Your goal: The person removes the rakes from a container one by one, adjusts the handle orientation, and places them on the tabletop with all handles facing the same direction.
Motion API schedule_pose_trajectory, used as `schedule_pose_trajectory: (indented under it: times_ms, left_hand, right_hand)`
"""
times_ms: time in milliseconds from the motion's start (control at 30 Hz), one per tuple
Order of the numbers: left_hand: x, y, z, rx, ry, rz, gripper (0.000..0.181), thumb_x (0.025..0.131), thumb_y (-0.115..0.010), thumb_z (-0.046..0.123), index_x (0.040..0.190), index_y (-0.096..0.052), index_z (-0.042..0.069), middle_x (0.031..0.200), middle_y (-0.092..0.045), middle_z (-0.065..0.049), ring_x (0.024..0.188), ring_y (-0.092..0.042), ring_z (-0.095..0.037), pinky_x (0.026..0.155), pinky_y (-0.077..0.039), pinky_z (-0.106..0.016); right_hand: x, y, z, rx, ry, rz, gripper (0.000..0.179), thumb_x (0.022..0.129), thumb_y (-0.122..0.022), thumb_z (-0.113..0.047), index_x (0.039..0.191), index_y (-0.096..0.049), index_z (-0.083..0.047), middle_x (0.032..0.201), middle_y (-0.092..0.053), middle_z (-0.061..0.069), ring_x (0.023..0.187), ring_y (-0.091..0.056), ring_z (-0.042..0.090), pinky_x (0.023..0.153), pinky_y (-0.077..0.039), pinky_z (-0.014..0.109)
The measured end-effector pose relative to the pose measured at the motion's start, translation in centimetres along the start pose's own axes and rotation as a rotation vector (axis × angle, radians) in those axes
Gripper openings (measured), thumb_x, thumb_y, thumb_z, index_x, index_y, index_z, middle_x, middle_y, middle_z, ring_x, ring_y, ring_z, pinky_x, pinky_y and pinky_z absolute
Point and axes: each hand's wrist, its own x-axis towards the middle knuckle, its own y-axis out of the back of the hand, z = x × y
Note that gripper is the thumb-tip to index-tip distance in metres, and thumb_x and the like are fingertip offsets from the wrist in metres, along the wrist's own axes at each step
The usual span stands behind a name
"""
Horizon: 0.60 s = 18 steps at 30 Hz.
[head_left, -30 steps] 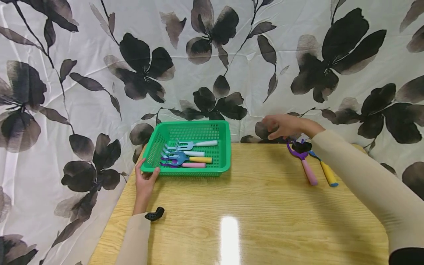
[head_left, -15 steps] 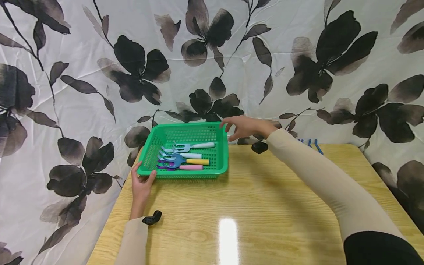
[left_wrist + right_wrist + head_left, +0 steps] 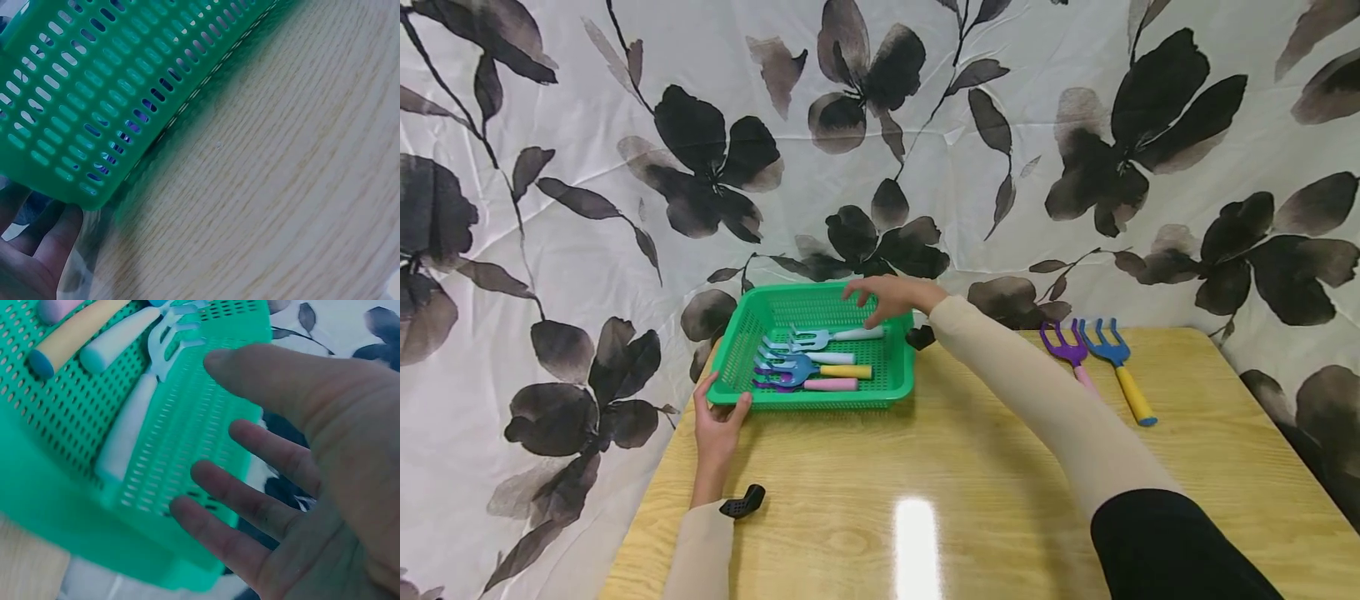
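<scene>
A green mesh basket (image 3: 820, 401) stands at the back left of the table, holding several toy hand rakes. They include a pale blue rake with a white handle (image 3: 859, 333), a blue one with a yellow handle (image 3: 848, 372) and a purple one with a pink handle (image 3: 831, 385). My left hand (image 3: 718, 435) grips the basket's front left corner, thumb at the front. Over the basket's back right part hovers my right hand (image 3: 891, 297). In the right wrist view its fingers are spread and apart from the nearest white-handled rake (image 3: 128, 428), with nothing held.
Two more hand rakes lie at the table's right back: a purple one (image 3: 1067, 348) with a pink handle, partly behind the right sleeve, and a blue one with a yellow handle (image 3: 1133, 393). A floral cloth (image 3: 820, 179) hangs behind the wooden table (image 3: 820, 500).
My right hand has moved left from near the rakes at the right to above the basket. The left hand keeps its grip on the corner.
</scene>
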Motion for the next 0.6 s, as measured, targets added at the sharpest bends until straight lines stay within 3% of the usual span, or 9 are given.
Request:
schedule_pose_trajectory:
  times_ms: [233, 600]
  left_hand:
    - [-0.1, -0.4, -0.2, -0.002, 0.004, 0.02, 0.077, 0.098, -0.073, 0.022, 0.16, -0.029, 0.031, 0.141, -0.053, -0.018, 0.117, -0.054, -0.016, 0.083, -0.046, -0.011]
    - [0.4, -0.1, -0.2, -0.014, -0.022, 0.019, 0.075, 0.098, -0.071, 0.017, 0.16, -0.03, 0.026, 0.143, -0.051, -0.021, 0.118, -0.054, -0.017, 0.084, -0.047, -0.011]
  right_hand:
    - [2.0, -1.5, -0.1, -0.017, -0.048, -0.033, 0.069, 0.096, -0.076, -0.018, 0.155, -0.042, -0.026, 0.15, -0.051, 0.012, 0.141, -0.045, 0.035, 0.108, -0.043, 0.048]
    - [4.9, -3.7, -0.2, -0.04, -0.198, -0.121, 0.071, 0.096, -0.075, -0.015, 0.157, -0.04, -0.027, 0.16, -0.039, 0.013, 0.143, -0.041, 0.03, 0.109, -0.042, 0.05]
